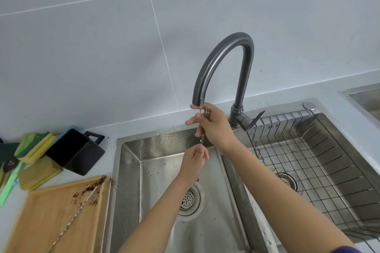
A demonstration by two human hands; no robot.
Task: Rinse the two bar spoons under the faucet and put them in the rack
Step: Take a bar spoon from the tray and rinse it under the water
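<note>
Steel bar spoon (201, 139), twisted shaft, is held upright under the spout of the dark grey faucet (224, 63), its forked end uppermost beside a thin stream of water. The upper shaft is gripped by the right hand (216, 127), fingers curled round it and fingertips extended towards 9 o'clock. The lower shaft is pinched by the left hand (196, 155), directly beneath the right; both forearms are raised over the left sink basin (127, 181).

Second bar spoon (82, 207): laid diagonally on the wooden board (51, 217) at 8 o'clock from the hands, fork end towards the sink, dark crumbs scattered round it.

Wire rack (320, 162): seated in the right basin, at 3 o'clock from the hands, a drain seen through its mesh. The faucet base and lever stand between hands and rack.

Black container (76, 152): on the grey bench at 9 o'clock, with green and yellow sponges (35, 146) beside it.

Writing: faint marks on the sink rim, unreadable.
</note>
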